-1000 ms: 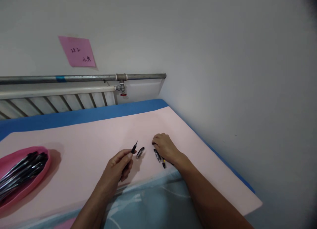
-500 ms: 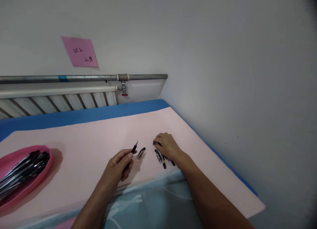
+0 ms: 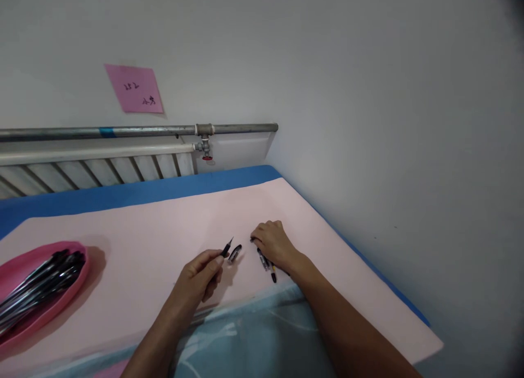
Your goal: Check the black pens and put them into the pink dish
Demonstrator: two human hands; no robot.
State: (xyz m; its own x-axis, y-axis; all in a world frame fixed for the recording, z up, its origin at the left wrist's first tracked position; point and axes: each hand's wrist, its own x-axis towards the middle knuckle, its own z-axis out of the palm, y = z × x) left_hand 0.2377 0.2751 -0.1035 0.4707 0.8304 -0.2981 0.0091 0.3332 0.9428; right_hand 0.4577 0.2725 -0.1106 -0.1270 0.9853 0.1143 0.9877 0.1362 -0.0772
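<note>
My left hand (image 3: 200, 274) is closed round a thin black pen (image 3: 226, 249) whose tip points up and to the right. Just right of that tip a black pen cap (image 3: 234, 253) lies on the pink sheet (image 3: 164, 231). My right hand (image 3: 273, 241) rests knuckles up on the sheet, fingers curled over small black pen parts (image 3: 266, 263) that stick out beside and under it. What its fingertips pinch is hidden.
A pink oval tray (image 3: 24, 323) holding several black pens sits at the left edge. A blue mat (image 3: 123, 192) borders the sheet at the back. Behind it run a radiator (image 3: 94, 168) and a metal pipe (image 3: 143, 131). A pink note (image 3: 135, 89) is stuck on the wall.
My left hand has brought the pen tip a little lower, closer to the cap. My right hand has barely shifted over the pen parts.
</note>
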